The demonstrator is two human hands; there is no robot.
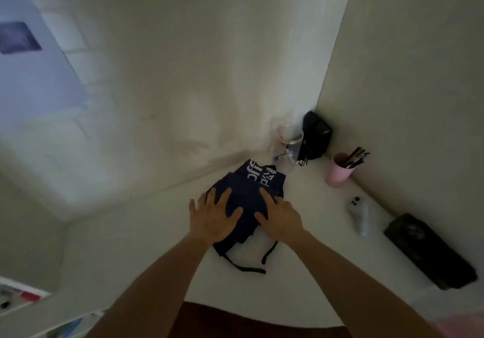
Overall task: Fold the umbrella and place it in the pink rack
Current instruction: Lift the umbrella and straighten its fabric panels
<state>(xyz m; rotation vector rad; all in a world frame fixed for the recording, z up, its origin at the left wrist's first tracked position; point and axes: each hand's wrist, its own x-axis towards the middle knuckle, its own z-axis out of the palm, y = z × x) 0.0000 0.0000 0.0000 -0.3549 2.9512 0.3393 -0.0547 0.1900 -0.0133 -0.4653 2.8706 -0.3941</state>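
Note:
The umbrella (247, 183) is a flattened bundle of dark blue fabric with white lettering, lying on the white table (157, 246) near the wall corner. A black strap (246, 268) loops out of its near end. My left hand (213, 215) lies palm down on the bundle's left side, fingers spread. My right hand (281, 215) lies flat on its right side, and neither hand grips the fabric. A pink cup (339, 171) holding pens stands to the right by the wall. A blurred pink shape (463, 324) shows at the bottom right corner.
A clear glass (289, 138) and a black object (315, 136) stand in the corner behind the umbrella, with loose pens (285, 156) beside them. A white controller (360, 214) and a long black case (429, 251) lie along the right wall.

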